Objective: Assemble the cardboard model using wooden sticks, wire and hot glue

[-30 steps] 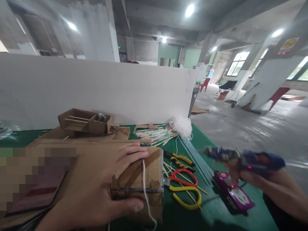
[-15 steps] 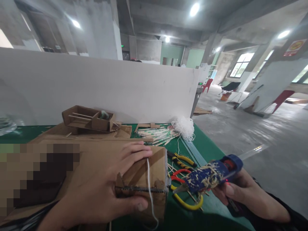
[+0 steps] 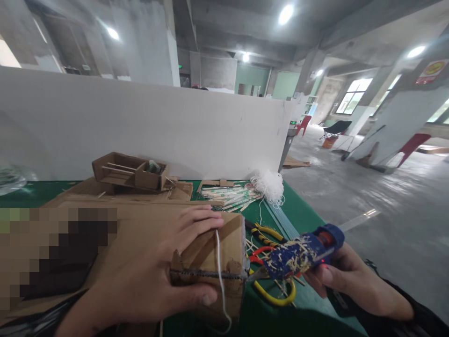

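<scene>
On the green table point(image 3: 305, 213), the left hand point(image 3: 150, 276) lies spread and clamped over the cardboard box point(image 3: 229, 241). Its fingers are on top and its thumb on the front face, beside a white string point(image 3: 220, 276) that runs over the box's edge. The right hand point(image 3: 351, 283) is closed around a blue glue gun point(image 3: 301, 252), whose nozzle is just at the box's right corner, above yellow-handled scissors point(image 3: 273, 302). The string seems laid in place. The gluing looks barely begun, though any glue at that corner is too small to make out.

blue glue gun point(image 3: 304, 253) flecked tan; brown cardboard box point(image 3: 210, 262); white string point(image 3: 220, 276); green table point(image 3: 301, 213).
</scene>
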The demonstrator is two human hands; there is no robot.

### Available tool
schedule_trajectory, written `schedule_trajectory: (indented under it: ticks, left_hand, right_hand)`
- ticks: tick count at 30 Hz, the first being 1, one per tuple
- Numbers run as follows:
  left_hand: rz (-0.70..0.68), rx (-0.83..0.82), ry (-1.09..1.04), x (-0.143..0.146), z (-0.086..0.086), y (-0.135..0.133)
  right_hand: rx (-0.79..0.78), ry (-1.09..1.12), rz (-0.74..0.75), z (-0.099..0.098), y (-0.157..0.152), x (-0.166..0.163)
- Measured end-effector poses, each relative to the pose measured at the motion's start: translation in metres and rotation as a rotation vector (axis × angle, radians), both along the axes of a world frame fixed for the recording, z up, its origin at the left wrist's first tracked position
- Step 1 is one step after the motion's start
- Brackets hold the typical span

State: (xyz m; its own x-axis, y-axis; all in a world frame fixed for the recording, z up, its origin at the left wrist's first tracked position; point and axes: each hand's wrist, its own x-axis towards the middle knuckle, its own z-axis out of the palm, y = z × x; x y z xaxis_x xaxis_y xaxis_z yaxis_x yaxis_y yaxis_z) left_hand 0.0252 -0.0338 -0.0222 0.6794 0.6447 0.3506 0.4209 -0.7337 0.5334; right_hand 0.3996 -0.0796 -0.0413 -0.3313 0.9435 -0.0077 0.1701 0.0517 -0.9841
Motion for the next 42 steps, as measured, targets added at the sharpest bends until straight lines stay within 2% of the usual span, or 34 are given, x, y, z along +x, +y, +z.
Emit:
schedule_trajectory:
  ticks: [6, 15, 22, 26, 31, 35, 42]
  left_hand:
    - [0.008, 0.002, -0.005, 0.0, -0.001, 0.001]
    - [-0.004, 0.02, -0.015, 0.001, 0.001, 0.002]
    - [0.001, 0.041, -0.024, 0.0, -0.001, 0.001]
    - [0.003, 0.038, -0.03, 0.0, -0.002, 0.002]
    - [-0.002, 0.031, -0.025, 0.001, -0.001, 0.002]
    - [-0.013, 0.029, -0.026, 0.001, -0.001, 0.002]
    - [-0.008, 0.0, -0.014, 0.0, -0.002, 0.001]
  right_hand:
    - [-0.044, 0.045, -0.128, 0.009, -0.007, -0.012]
    - [0.006, 0.045, 0.048, -0.004, 0.005, 0.005]
    - [-0.033, 0.051, -0.055, 0.002, -0.004, -0.002]
    - [-0.044, 0.035, -0.035, 0.006, -0.004, -0.005]
    - [-0.042, 0.037, -0.087, 0.006, -0.003, -0.006]
    - [-0.032, 0.05, -0.042, 0.003, -0.003, -0.004]
    - [-0.055, 0.033, -0.107, 0.009, -0.006, -0.01]
